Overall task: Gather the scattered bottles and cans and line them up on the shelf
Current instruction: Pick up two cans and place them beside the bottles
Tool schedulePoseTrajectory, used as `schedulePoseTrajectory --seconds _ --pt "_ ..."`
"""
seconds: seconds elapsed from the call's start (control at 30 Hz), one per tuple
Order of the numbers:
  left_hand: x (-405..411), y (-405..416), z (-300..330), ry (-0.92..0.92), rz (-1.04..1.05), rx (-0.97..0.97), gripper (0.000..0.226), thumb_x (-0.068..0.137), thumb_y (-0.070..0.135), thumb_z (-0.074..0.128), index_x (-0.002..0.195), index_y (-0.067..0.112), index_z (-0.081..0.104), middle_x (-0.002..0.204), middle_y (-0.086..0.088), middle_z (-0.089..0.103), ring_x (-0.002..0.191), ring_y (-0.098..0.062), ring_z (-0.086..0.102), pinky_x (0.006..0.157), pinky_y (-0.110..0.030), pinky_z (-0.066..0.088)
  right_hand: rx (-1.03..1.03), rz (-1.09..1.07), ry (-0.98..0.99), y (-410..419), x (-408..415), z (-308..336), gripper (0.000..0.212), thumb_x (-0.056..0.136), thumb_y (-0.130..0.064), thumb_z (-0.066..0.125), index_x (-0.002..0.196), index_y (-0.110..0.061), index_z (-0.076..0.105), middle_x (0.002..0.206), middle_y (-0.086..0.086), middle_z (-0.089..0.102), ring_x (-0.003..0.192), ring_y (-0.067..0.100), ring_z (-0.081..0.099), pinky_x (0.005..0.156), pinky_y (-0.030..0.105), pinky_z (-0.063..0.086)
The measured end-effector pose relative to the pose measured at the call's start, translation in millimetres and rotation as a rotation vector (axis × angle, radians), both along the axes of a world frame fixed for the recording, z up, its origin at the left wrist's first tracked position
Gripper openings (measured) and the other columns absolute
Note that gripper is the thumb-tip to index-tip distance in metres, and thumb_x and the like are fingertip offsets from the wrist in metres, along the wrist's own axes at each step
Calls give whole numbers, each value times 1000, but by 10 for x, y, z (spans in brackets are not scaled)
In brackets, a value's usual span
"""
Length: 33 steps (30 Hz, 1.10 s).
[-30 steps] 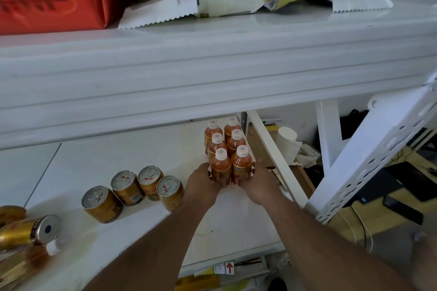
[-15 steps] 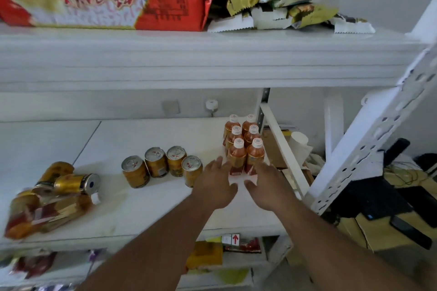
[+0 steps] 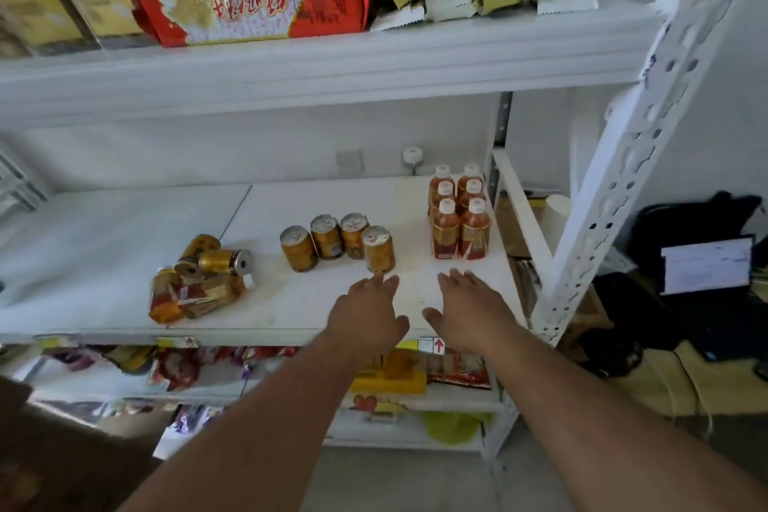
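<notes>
Both forearms reach forward side by side, left hand (image 3: 368, 310) and right hand (image 3: 469, 306) palm-down, fingers relaxed, holding nothing.

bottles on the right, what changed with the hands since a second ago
Both hands let go of the front pair of bottles and drew back toward the shelf's front edge; the left hand and right hand now hover open, holding nothing. The six bottles stayed upright in their block, the four upright cans kept their row, and the tipped pile on the left lies untouched.
</notes>
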<state>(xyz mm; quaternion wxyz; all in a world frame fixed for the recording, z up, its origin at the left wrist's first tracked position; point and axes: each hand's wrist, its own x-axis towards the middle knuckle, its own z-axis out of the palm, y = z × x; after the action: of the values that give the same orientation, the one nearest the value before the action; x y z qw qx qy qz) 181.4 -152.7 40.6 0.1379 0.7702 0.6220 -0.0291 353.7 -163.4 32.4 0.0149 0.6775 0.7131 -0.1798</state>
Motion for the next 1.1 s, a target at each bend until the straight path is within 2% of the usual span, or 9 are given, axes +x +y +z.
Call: schedulePoseTrajectory --seconds 0.27,0.7,1.1 --pt "-519 -175 30 5 12 -2 77 93 48 51 158 24 16 166 -3 13 149 -27 18 116 -44 27 -7 -4 -5 -225 -498 68 75 103 -53 43 163 -16 14 171 7 8 157 28 11 124 44 20" --pt "-1873 -183 -15 -54 -40 20 78 92 49 51 158 25 18 165 -4 16 147 -29 23 114 -45 31 -21 -95 -27 -402 -1822 190 74 104 -52 42 162 -15 16 171 8 11 154 29 18 121 44 26" --pt "-2007 144 -59 -65 -71 16 78 93 51 49 158 23 17 165 -4 16 147 -27 23 114 -46 32 16 -106 -40 -119 -1986 170 75 103 -53 44 162 -14 17 170 8 14 153 29 21 119 44 29"
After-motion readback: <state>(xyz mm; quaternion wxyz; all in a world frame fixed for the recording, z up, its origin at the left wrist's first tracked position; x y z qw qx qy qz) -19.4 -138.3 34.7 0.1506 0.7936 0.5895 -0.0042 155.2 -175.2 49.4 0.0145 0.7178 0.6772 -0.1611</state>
